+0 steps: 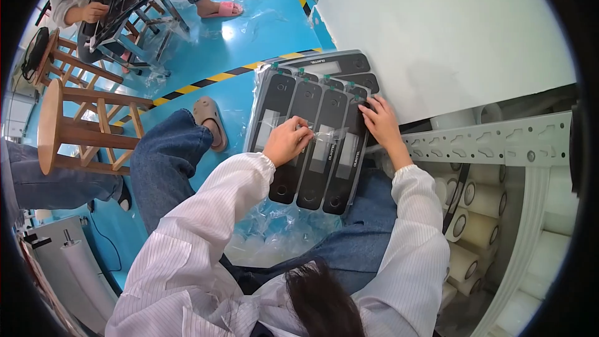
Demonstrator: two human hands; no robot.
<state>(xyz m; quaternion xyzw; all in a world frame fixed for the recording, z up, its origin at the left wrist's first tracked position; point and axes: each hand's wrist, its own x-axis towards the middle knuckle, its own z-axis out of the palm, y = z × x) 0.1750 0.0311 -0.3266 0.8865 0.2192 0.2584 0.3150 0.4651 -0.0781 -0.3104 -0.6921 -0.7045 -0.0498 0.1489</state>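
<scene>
Several long black panels with rounded ends lie side by side in a stack over my lap. Each has a pale rectangular window and a small green tab at its far end. Over the panels' middle, my left hand is closed in a pinch. A strip of clear film runs from its fingertips across the windows. My right hand lies with fingers stretched out on the far right edge of the rightmost panel. More black panels lie crosswise beneath, partly covered.
At the right stand a large white board, a slotted metal rail and rolls on a shelf. Wooden stools stand at the left. Far left, another person's hands work over a metal-framed stool. Plastic film litters the blue floor.
</scene>
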